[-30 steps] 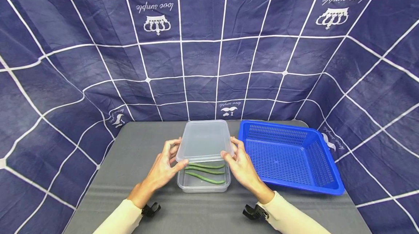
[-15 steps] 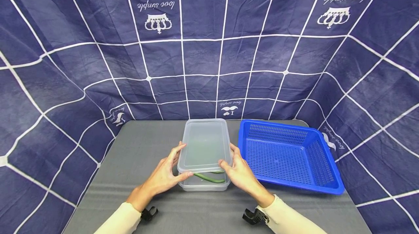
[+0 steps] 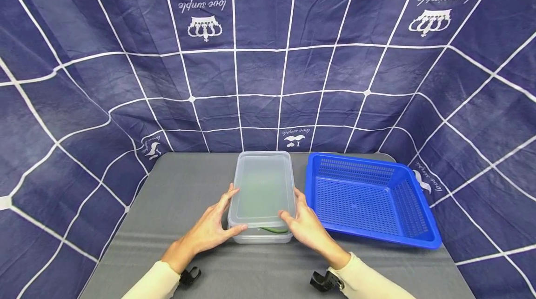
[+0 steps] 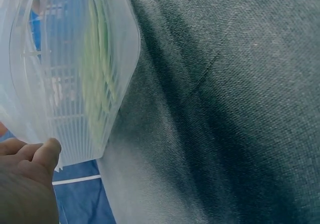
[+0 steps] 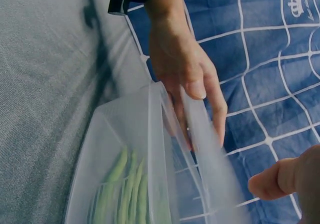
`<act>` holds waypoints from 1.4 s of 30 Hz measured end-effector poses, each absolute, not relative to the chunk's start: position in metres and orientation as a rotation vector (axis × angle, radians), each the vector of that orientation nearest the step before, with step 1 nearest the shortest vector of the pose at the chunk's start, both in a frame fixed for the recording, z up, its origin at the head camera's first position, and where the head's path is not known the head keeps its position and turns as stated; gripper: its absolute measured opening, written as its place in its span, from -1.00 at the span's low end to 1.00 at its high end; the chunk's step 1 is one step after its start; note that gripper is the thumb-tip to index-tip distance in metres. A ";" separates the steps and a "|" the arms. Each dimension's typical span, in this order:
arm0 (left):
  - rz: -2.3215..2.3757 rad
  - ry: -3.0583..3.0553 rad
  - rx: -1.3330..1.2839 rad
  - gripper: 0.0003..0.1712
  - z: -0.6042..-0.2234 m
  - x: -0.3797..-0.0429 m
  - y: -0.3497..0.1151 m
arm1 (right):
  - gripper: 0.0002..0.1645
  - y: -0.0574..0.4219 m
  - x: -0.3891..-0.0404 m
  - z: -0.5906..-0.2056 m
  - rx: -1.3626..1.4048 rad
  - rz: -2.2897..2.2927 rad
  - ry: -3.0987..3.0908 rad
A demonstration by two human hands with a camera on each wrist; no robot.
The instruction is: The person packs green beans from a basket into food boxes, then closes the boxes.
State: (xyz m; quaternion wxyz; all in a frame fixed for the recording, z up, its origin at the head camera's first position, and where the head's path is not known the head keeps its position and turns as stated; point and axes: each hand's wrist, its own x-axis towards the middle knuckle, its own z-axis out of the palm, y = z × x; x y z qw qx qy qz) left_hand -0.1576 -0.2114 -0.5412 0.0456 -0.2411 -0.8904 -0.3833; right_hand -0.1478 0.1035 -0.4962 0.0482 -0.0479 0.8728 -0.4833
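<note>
In the head view, a translucent plastic lid [image 3: 263, 187] lies over a clear food container [image 3: 261, 239] holding several green beans [image 3: 274, 230]. The lid covers most of the opening, with a strip at the near end uncovered. My left hand [image 3: 209, 228] holds the lid's left edge, thumb at the near corner. On the other side my right hand [image 3: 309, 225] grips the right edge, thumb on top. Seen from the right wrist, the lid [image 5: 207, 149] stands tilted with a gap to the container's rim, and beans [image 5: 131, 189] show through the wall.
A blue plastic basket [image 3: 353, 206] stands on the right, close beside the container and my right hand. The grey-covered table [image 3: 192, 178] runs back to a dark blue curtain [image 3: 259, 71] with white lines, which also hangs on both sides. Both wrists wear black straps.
Both hands have brought the lid down and toward me over the container. Most beans that showed a second ago are now under it. The basket has stayed in place.
</note>
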 end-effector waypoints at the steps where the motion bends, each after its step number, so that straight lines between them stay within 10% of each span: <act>1: -1.163 -2.725 -0.740 0.22 -0.541 -0.157 -0.211 | 0.10 0.103 -0.147 -0.496 -0.151 -1.453 2.667; 42: -0.983 -2.730 -0.710 0.26 -0.546 -0.145 -0.206 | -0.07 0.136 -0.152 -0.518 -0.359 -1.618 2.624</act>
